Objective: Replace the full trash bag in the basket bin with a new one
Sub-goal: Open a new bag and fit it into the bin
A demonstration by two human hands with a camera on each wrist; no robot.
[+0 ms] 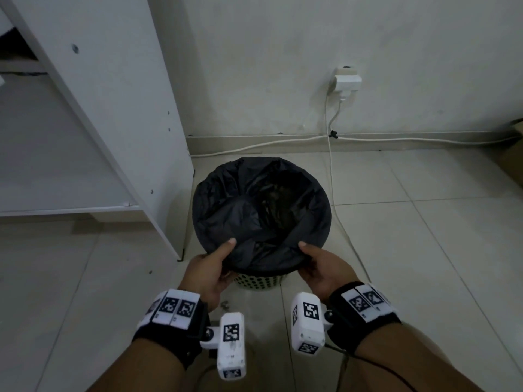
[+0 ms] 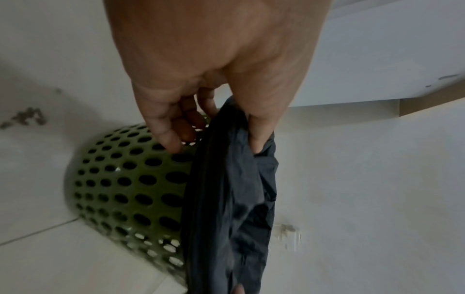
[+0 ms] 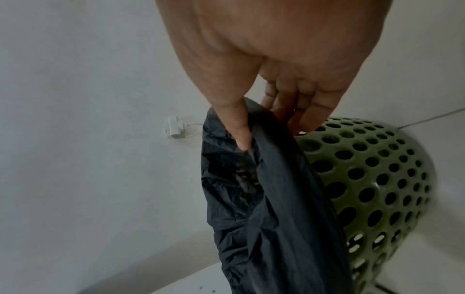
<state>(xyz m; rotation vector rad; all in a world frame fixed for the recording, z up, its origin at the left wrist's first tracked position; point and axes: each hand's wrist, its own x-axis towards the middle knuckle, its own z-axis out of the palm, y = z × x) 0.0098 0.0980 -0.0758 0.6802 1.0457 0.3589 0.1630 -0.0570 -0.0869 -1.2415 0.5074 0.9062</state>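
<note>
A tiled floor (image 1: pixel 424 250) fills the lower half of the head view, with a pale wall (image 1: pixel 283 66) above it and a white cabinet panel (image 1: pixel 113 94) slanting down the upper left. At the centre of the frame stands the green perforated basket bin (image 1: pixel 256 282), just right of the cabinet's foot. It is lined with a black trash bag (image 1: pixel 254 210) whose edge is folded over the whole rim; inside, dark crumpled contents show dimly toward the middle, too murky to identify. The left hand (image 1: pixel 210 271) pinches the bag's folded edge at the near-left rim, thumb on top and fingers curled beneath. The right hand (image 1: pixel 319 268) pinches it likewise at the near-right rim. A white plug adapter (image 1: pixel 346 80) sits on the wall at upper right, its cable (image 1: pixel 331 165) trailing down to the floor.
</note>
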